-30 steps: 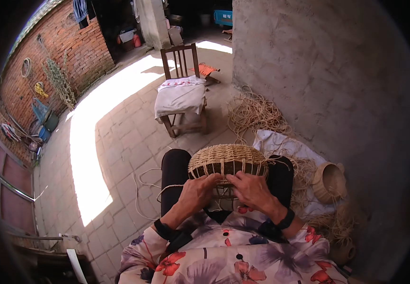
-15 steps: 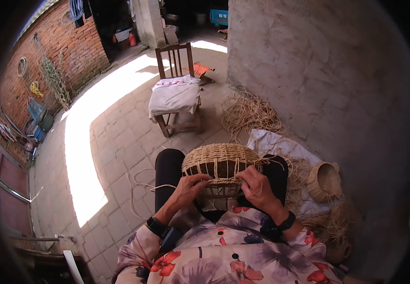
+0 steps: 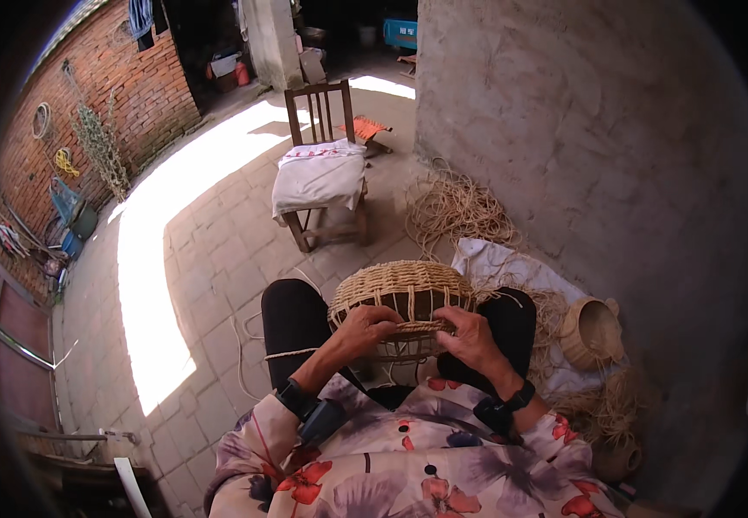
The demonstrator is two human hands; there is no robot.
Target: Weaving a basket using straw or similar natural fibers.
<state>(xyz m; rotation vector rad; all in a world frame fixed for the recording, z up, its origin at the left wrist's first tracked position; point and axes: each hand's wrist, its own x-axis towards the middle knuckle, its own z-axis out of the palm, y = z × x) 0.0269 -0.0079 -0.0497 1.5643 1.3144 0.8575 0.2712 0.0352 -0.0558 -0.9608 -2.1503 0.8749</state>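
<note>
Holds the grip of both hands closed on the pale basket (image 3: 402, 276): bends the left hand (image 3: 365, 326) over the lower woven band (image 3: 421, 327), and pinches the same band a little further right with the right hand (image 3: 471, 335). Hides most of the left thumb, so impossible to tell how firmly pressed.

Seen from the head view, rests between the thighs, close to the lap, with the rounded woven side away from the body. Leaves a gap between that side and the band, crossed by thin upright strands (image 3: 411, 304). Trails a loose cord (image 3: 292, 353) out past the left wrist and over the left thigh (image 3: 286, 315).

Probably best to set both pinches near each other and control the short stretch between. Press the band snug with an even pull, gently enough to leave the strands straight and evenly spaced. Steady the basket with the legs, freeing the fingertips for the band. Watch the cord: ease out slack before pulling, and guide well clear of the black wrist strap (image 3: 292, 395). Beware of uneven tension, likely to draw neighbouring strands together.

Note also, well apart from both hands, a tangle of fibre (image 3: 460, 207) by the wall (image 3: 581, 129) and a small round basket (image 3: 592, 332) at the right.
</note>
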